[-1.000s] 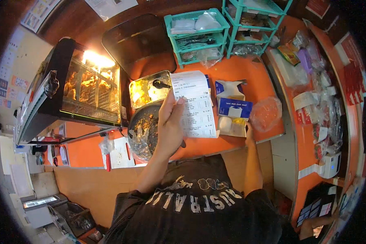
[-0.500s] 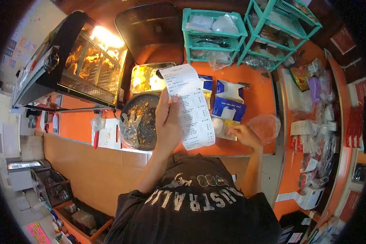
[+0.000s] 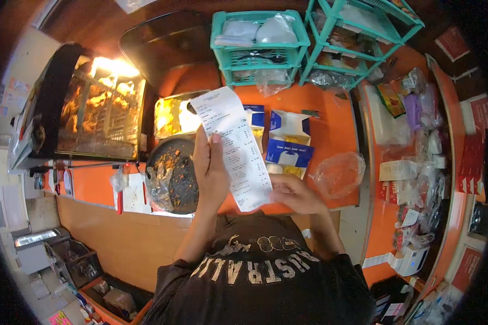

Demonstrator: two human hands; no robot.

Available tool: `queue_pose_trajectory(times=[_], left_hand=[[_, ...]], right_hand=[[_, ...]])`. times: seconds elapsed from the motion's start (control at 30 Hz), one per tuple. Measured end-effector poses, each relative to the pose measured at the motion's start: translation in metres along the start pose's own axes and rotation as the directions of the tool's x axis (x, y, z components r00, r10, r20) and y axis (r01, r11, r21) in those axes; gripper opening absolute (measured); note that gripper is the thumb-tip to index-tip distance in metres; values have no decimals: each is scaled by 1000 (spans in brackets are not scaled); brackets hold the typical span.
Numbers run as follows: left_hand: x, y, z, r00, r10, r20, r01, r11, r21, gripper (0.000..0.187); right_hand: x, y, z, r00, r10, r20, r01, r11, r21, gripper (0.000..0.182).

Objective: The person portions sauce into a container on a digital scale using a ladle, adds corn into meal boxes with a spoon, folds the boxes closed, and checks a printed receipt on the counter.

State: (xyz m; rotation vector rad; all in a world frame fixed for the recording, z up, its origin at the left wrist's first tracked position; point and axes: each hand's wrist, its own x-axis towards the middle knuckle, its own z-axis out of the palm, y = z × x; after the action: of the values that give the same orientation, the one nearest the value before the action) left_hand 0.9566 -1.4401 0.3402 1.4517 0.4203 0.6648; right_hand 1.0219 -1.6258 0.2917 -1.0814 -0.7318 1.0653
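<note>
My left hand (image 3: 211, 173) grips a long printed receipt (image 3: 236, 154), its thumb pressed on the paper's left side. The receipt hangs at a slant over the counter, printed side up. At its lower right edge is my right hand (image 3: 298, 195), fingertips right at the paper and blurred. Just beyond that hand stands an open blue and white cardboard food box (image 3: 289, 151), with yellowish food at its near end. A second blue and white box (image 3: 253, 116) is partly hidden behind the receipt. A clear plastic bag (image 3: 339, 173) lies to the right of my right hand.
A dark round pan (image 3: 181, 179) with orange crumbs sits left, before a brightly lit metal tray (image 3: 173, 116). A lit glass warming cabinet (image 3: 100, 111) stands far left. Teal basket racks (image 3: 260, 54) line the back. Packets and a small white printer (image 3: 415, 262) occupy the right side counter.
My right hand has left the food at the box's near end and come over to the receipt's lower edge. The receipt stays in my left hand. The view has shifted.
</note>
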Motion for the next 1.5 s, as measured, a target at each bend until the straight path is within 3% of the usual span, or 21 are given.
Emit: queue_pose_trajectory(times=[0.07,0.1,0.17,0.23,0.33,0.4,0.43,0.5,0.57,0.67,0.73,0.83,0.93,1.0,1.07,1.13,1.17,1.3,1.4,1.43,1.5], left_hand=[[8,-11,8,999,-33,38,35,998,-58,35],[12,-27,9,985,-154,81,170,947,-273,39],[25,-26,21,886,-265,380,442,731,-521,50],[30,-44,25,856,-338,390,472,820,-325,46],[39,-70,28,850,-401,341,502,812,-297,43],[51,-73,36,851,-445,280,522,781,-343,41],[54,-81,33,852,-461,249,521,791,-321,40],[59,-100,31,841,-476,257,536,795,-282,39],[63,-112,34,855,-486,180,517,826,-224,38],[68,-113,43,846,-486,218,517,847,-122,36],[68,-114,47,819,-527,225,555,828,-82,36],[67,-118,55,810,-568,144,579,814,-43,34],[69,-116,63,815,-556,166,565,825,-10,34],[69,-121,61,801,-574,168,579,815,23,34],[66,-122,62,784,-595,176,596,801,57,33],[63,-121,71,792,-608,66,602,794,83,32],[65,-116,77,790,-598,138,592,801,86,31],[66,-107,83,787,-579,214,569,814,111,26],[62,-106,82,794,-589,150,579,808,106,26],[61,-112,75,801,-585,127,569,810,144,27],[58,-105,79,805,-586,93,573,808,135,27]], right_hand=[[0,-7,-10,979,200,-48,-205,962,-179,45],[2,-11,-15,975,193,-113,-215,948,-234,45],[4,-7,-40,983,172,-64,-183,904,-386,41],[5,8,-63,984,152,87,-78,825,-560,32],[11,-4,-118,959,192,208,-73,877,-474,22],[19,-23,-185,964,154,-218,-247,822,-513,19],[22,-14,-229,904,82,-420,-332,756,-565,19],[24,38,-334,661,-392,-640,-455,470,-757,17],[31,21,-379,471,-461,-752,-339,692,-637,25],[31,73,-455,505,-432,-747,-541,517,-664,40],[46,109,-479,526,-459,-716,-512,501,-698,44],[44,141,-487,391,-553,-736,-745,280,-606,34],[48,162,-518,299,-649,-700,-714,334,-615,22],[50,130,-513,145,-688,-712,-610,504,-611,17],[59,115,-528,233,-650,-723,-583,502,-639,19],[74,99,-535,549,-665,-507,-309,402,-862,26],[78,89,-523,558,-310,-770,-616,467,-635,35],[114,138,-560,433,-624,-650,-736,172,-655,34],[123,143,-574,520,-335,-786,-819,68,-570,36],[121,185,-604,557,-553,-619,-749,-12,-663,35],[122,148,-572,585,-432,-686,-767,-21,-641,35]])
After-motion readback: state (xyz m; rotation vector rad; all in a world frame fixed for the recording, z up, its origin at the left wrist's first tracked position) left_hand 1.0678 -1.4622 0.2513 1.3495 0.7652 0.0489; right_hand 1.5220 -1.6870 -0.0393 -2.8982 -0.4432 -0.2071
